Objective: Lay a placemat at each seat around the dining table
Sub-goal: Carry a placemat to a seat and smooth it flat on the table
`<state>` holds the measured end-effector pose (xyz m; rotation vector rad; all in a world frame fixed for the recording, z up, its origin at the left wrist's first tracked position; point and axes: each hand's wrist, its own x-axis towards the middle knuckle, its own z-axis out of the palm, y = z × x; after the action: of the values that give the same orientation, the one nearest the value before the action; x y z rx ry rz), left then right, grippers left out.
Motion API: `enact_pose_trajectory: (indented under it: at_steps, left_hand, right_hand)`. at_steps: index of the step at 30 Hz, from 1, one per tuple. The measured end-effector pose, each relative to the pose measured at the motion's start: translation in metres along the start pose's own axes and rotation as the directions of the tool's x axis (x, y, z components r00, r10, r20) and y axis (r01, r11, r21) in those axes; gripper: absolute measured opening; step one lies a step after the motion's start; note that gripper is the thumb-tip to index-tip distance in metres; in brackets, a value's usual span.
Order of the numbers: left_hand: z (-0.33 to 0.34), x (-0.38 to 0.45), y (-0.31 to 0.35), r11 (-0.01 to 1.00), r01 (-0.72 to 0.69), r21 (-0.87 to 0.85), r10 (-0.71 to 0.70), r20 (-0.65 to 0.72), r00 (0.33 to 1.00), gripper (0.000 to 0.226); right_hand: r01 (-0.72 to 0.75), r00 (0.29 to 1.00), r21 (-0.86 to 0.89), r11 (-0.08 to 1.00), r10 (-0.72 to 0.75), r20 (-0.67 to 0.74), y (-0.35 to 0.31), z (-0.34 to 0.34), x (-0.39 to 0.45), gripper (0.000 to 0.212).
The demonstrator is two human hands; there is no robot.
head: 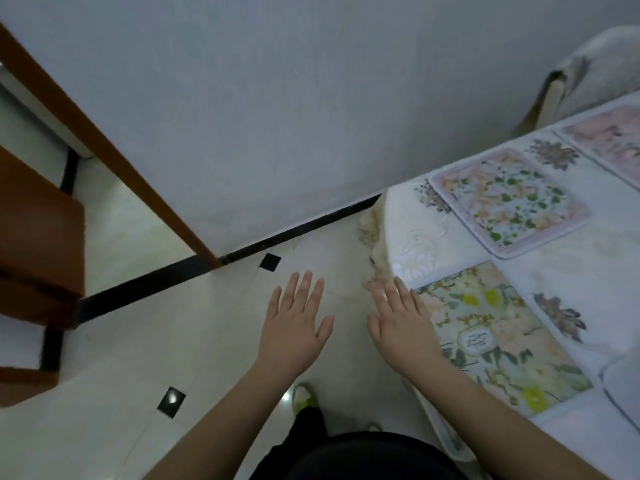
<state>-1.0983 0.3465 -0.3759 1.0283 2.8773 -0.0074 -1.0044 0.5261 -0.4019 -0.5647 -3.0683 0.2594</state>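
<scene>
Beside the table [588, 265], your left hand [294, 327] and right hand [401, 323] were spread flat, holding nothing; nearest placemat [498, 337] was rectangular, floral, green-yellow.

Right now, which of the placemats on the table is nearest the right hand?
The green floral placemat with yellow flowers, lying by the near table edge beside the right hand. The pink-bordered placemat and the pale pink placemat lie farther along.
</scene>
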Motion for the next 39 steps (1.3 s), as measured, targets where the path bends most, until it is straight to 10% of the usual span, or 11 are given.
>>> enact_pose_trajectory:
  at_steps: [11,21,30,39]
  left_hand:
    - [0.001,0.138,0.017,0.858,-0.509,-0.065,0.510,-0.005,0.860,0.062]
    - [0.018,0.181,0.085,0.558,-0.826,-0.078,0.830,0.080,0.553,0.062]
    - [0.040,0.186,0.172,0.393,-0.915,-0.091,0.882,0.318,0.347,0.087]
    - [0.076,0.191,0.222,0.319,-0.945,-0.070,0.869,0.420,0.263,0.082]
  right_hand:
    - [-0.447,0.894,-0.065,0.892,0.448,0.004,0.024,0.000,0.033,0.061]
    - [-0.747,0.664,-0.034,0.664,0.747,-0.023,0.025,0.013,-0.013,0.060]
    - [-0.897,0.440,0.083,0.435,0.896,0.057,0.076,0.036,-0.061,0.059]
    - [-0.918,0.391,0.125,0.375,0.910,0.138,0.128,0.059,-0.090,0.063]
